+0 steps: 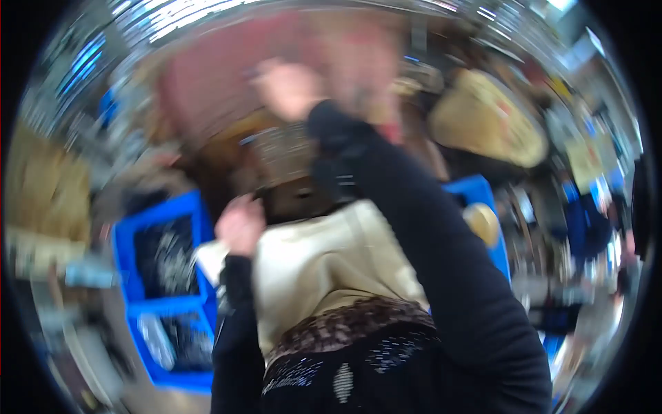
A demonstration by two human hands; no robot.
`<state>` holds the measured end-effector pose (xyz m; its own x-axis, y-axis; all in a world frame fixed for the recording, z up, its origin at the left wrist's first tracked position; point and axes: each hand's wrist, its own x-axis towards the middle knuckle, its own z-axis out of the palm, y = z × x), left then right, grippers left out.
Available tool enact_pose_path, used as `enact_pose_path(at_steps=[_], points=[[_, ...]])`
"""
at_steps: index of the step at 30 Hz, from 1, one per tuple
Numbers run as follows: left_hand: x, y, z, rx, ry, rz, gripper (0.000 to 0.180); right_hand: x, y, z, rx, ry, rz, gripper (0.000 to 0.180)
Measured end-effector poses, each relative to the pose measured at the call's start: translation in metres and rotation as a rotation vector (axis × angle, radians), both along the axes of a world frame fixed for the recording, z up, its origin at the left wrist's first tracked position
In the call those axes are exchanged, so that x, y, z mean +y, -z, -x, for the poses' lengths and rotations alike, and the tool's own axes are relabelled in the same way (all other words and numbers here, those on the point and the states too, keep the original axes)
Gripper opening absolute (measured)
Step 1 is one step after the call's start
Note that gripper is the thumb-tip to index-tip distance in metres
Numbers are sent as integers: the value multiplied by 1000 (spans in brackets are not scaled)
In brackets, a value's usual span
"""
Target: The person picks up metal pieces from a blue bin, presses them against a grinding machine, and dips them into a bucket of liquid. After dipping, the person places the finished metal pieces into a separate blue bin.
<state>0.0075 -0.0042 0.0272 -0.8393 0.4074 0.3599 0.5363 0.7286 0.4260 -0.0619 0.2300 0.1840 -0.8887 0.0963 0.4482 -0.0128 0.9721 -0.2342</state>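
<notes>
Motion smears much of the view. My right hand [291, 90] is stretched far forward, over or against a large faded red surface [214, 72]. Its fingers are too blurred to read, and a dark spot shows by their tips. My left hand [241, 224] is nearer my body, beside the cream cloth [331, 255] over my lap. Its fingers look curled together, with a small dark bit at the tips that I cannot make out. Between the hands lies a brown and grey metal-looking block [283, 152], its details lost in the blur.
Two blue bins [124, 265] at my left hold small shiny pieces, and the nearer one also has a clear pale item. Another blue bin [493, 190] stands at my right with a round tan object [481, 224]. A tan rounded panel [486, 121] is at far right.
</notes>
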Motion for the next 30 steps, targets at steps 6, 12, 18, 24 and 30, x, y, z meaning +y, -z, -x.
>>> enact_pose_path(at_steps=[6,12,18,24,30], points=[[-23,-3,-4,-146,-35,155,30,-33,32,47,121,113,188,24],[2,-2,-7,-199,28,129,31,-6,19,28,7,185,242,22],[-2,-2,-4,-178,49,126,29,-9,21,33,48,242,281,19],[-28,5,0,-190,-29,139,31,-37,14,19,9,163,374,20],[-14,14,22,-185,68,-103,53,-11,18,-80,160,-298,-49,16]])
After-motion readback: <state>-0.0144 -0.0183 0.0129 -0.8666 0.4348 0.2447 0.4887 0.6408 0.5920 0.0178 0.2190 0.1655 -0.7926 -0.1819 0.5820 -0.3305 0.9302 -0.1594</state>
